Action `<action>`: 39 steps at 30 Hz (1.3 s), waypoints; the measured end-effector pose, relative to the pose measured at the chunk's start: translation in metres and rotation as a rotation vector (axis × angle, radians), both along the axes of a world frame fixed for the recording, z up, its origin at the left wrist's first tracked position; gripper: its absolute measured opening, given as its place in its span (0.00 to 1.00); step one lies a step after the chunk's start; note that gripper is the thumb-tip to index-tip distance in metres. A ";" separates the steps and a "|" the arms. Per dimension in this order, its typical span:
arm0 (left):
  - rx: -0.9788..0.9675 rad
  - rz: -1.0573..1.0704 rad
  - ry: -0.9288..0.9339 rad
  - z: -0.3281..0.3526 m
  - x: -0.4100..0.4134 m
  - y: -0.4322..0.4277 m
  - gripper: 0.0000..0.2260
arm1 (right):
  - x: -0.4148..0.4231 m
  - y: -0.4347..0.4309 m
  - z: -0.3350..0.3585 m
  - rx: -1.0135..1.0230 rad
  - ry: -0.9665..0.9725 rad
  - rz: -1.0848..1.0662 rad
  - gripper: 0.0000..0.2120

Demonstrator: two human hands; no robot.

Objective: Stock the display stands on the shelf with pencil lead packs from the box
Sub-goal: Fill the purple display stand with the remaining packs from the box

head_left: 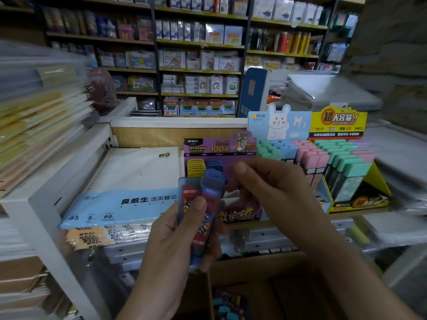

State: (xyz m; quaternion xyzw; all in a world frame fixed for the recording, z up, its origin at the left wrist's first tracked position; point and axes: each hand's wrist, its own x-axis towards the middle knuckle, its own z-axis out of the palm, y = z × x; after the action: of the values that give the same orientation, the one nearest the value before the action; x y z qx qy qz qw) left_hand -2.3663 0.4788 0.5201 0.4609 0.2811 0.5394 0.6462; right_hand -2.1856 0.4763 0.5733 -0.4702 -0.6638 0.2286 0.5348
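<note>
My left hand (175, 236) is clamped round a bunch of blue pencil lead packs (204, 199), thumb pressed across their fronts, held just in front of the purple display stand (219, 147). My right hand (265, 181) is at the top of the bunch, fingers curled; whether it pinches a pack I cannot tell. Below the stand sits the cardboard box (288, 285). Left of the stand lies a B5 refill pad (129, 199) — right of it, a rabbit stand (277, 125) of pastel packs.
</note>
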 end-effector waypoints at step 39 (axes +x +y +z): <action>0.062 0.153 -0.015 -0.024 -0.035 0.017 0.05 | 0.005 0.050 -0.006 0.101 -0.119 -0.189 0.10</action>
State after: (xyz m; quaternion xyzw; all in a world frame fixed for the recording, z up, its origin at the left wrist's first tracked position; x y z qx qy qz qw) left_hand -2.4017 0.4954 0.4961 0.4539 0.2937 0.5990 0.5906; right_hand -2.1806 0.5266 0.5669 -0.5157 -0.6579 0.1151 0.5366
